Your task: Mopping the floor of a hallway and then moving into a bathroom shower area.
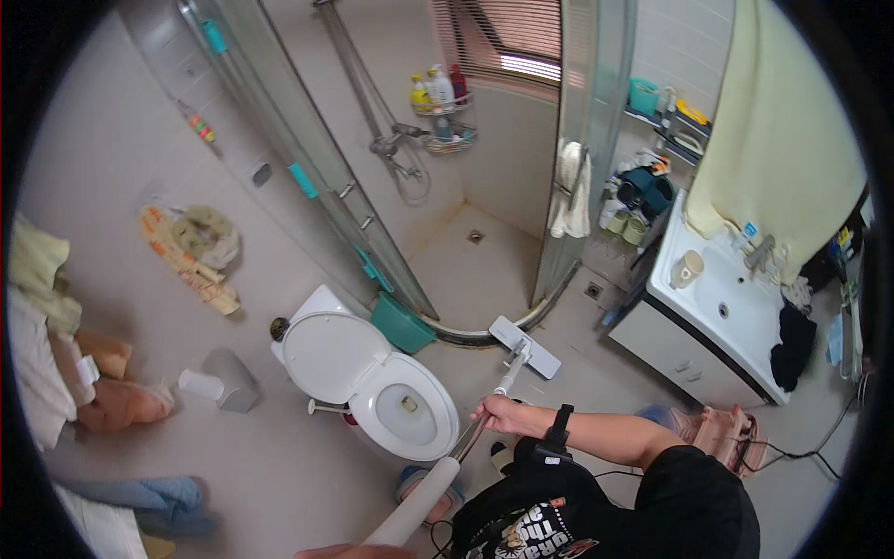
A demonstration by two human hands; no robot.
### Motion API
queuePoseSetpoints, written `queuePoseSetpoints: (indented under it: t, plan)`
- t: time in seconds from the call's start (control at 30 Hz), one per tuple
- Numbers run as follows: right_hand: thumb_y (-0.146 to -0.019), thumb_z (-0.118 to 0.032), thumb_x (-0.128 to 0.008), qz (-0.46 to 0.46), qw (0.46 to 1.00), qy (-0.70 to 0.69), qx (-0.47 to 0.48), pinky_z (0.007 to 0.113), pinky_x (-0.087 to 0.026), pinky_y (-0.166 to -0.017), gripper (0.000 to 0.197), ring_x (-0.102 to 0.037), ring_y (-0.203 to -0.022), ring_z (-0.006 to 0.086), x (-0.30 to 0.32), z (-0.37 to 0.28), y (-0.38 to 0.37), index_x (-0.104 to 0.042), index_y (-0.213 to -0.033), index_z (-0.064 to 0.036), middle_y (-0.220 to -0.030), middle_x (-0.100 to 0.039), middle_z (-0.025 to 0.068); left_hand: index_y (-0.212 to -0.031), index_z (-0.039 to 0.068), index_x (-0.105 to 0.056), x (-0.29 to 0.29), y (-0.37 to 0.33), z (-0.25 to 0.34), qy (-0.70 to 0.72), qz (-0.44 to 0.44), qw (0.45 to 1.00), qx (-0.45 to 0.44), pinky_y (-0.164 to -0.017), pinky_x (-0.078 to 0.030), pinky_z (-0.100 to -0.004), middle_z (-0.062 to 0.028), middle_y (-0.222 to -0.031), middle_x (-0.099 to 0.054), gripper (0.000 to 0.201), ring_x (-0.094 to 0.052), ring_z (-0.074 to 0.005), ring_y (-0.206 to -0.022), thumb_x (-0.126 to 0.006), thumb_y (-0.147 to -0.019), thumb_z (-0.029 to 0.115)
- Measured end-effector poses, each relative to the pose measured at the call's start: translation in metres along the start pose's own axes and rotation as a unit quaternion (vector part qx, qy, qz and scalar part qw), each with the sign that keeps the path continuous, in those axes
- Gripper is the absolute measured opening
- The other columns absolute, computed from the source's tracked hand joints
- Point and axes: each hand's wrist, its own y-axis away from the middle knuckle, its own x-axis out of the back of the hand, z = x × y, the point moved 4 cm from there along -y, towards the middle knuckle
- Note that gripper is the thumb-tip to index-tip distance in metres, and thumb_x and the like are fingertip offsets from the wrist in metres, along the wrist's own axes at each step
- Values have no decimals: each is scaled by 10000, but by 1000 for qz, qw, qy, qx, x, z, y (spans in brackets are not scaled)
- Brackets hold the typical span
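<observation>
so the right hand (pixel 500 414) has its fingers wrapped around the slim shaft of a white flat mop (pixel 509 374), and there's a black band (pixel 559 427) on that wrist. the left hand (pixel 352 552) is way down at the bottom edge, right by the mop's thick white handle (pixel 414 508), but it's mostly cut off so i can't tell how it's gripping. the mop slants up and away from the person, with its rectangular head (pixel 535 356) down at the curved shower sill (pixel 456 336). left of the shaft is a white toilet (pixel 335 352), lid up, with a green bin (pixel 400 322) between it and the shower. off to the right, a mug (pixel 687 268) sits on the white sink (pixel 752 317).
</observation>
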Motion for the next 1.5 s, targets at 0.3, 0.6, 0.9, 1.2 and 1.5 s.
queuePoseSetpoints:
  t: [0.3, 0.6, 0.9, 1.2, 1.5]
  plan:
    - [-813, -19, -356, -133, 983, -107, 68, 299, -418, -467, 118, -393, -438, 134, -70, -37, -36, -393, -707, -53, -530, -377, 27, -669, 42, -583, -17, 33, 19, -68, 32, 996, 56, -549, -449, -332, -77, -815, -598, 56, -550, -264, -626, -577, -616, 24]
    - [-840, -154, -509, -184, 953, -241, -20, 188, -344, -353, 287, -338, -355, 52, -21, -27, -113, -351, -601, -129, -477, -347, -53, -623, 20, -539, -140, 12, -33, -16, -131, 991, 33, -616, -411, -392, -121, -683, -499, 110, -518, -304, -673, -537, -695, 103]
    - [-838, -141, -470, -153, 967, -195, -65, 183, -339, -365, 282, -341, -366, 55, -8, 5, -119, -333, -592, -135, -476, -331, -45, -688, 31, -545, -91, 23, -28, 104, -144, 979, 96, -690, -391, -384, -120, -735, -504, 75, -494, -306, -760, -562, -662, 99]
    - [-836, -106, -436, -141, 962, -205, -113, 185, -322, -374, 231, -334, -366, 62, -28, -6, -66, -326, -632, -107, -490, -333, -29, -936, 58, -536, -52, 44, -15, 40, -190, 981, 24, -755, -391, -354, -101, -893, -515, 263, -489, -291, -840, -558, -677, 96]
    - [-788, -31, -391, -76, 991, -52, -95, 217, -363, -405, 124, -380, -456, 127, -72, -17, 2, -396, -671, -69, -561, -405, 25, -795, 55, -622, 1, 33, 27, 91, -17, 988, -126, -698, -492, -279, -47, -797, -640, 130, -630, -171, -764, -631, -687, -18]
